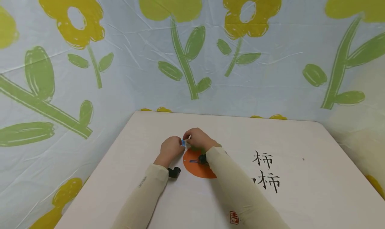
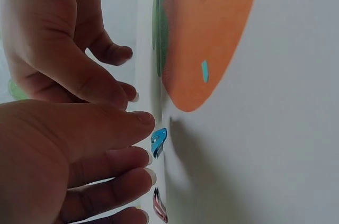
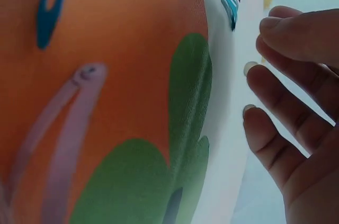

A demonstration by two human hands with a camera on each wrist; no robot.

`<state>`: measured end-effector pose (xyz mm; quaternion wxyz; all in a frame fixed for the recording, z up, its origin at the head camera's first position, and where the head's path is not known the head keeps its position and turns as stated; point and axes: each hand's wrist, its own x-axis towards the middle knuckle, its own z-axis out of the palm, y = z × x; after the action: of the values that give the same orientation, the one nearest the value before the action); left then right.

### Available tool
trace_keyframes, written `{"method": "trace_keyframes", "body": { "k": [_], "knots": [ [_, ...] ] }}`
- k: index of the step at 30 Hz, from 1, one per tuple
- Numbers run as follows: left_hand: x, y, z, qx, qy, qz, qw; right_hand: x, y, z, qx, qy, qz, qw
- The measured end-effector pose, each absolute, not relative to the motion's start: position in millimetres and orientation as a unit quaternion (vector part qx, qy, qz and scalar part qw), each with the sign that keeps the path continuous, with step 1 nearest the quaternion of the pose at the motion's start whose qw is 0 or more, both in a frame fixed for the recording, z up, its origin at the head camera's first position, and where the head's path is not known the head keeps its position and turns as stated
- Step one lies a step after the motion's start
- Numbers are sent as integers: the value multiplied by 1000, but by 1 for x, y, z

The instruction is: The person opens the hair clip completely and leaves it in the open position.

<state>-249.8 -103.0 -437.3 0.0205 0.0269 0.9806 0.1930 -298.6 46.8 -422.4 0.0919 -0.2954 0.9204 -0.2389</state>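
Note:
Both hands are close together above the table's printed persimmon. My left hand (image 1: 171,150) holds its thumb and fingers apart beside a small blue snap hair clip (image 2: 158,142). That clip lies just past the fingertips; whether they touch it I cannot tell. A pinkish clip (image 2: 159,206) is near the lower fingers. My right hand (image 1: 198,138) is across from the left, fingers loosely bent, with nothing visible in them. On the persimmon lie a larger blue clip (image 3: 50,9), a purple clip (image 3: 71,123) and a small teal piece (image 2: 205,71).
The pale tabletop (image 1: 144,128) carries an orange persimmon print (image 1: 192,170) with green leaves (image 3: 188,91), black characters (image 1: 266,172) and a red seal mark (image 1: 234,217). Flower-patterned cloth (image 1: 135,55) surrounds the table at the back and sides. Black wrist cameras (image 1: 174,172) sit on both wrists.

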Motion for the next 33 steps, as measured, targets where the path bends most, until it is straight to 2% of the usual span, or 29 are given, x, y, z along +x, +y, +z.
{"method": "trace_keyframes", "body": {
  "k": [7,17,27,33],
  "knots": [
    [-250,-101,-442,17,982,188,7,-299,41,-427,-271,928,-223,126],
    [-250,-97,-441,11,983,186,-1,-294,35,-420,-269,937,-178,134],
    [-251,-98,-442,11,982,187,-8,-298,33,-423,-304,940,-124,93],
    [-251,-100,-443,13,982,186,-7,-300,32,-424,-314,938,-122,87]
  ]
}}
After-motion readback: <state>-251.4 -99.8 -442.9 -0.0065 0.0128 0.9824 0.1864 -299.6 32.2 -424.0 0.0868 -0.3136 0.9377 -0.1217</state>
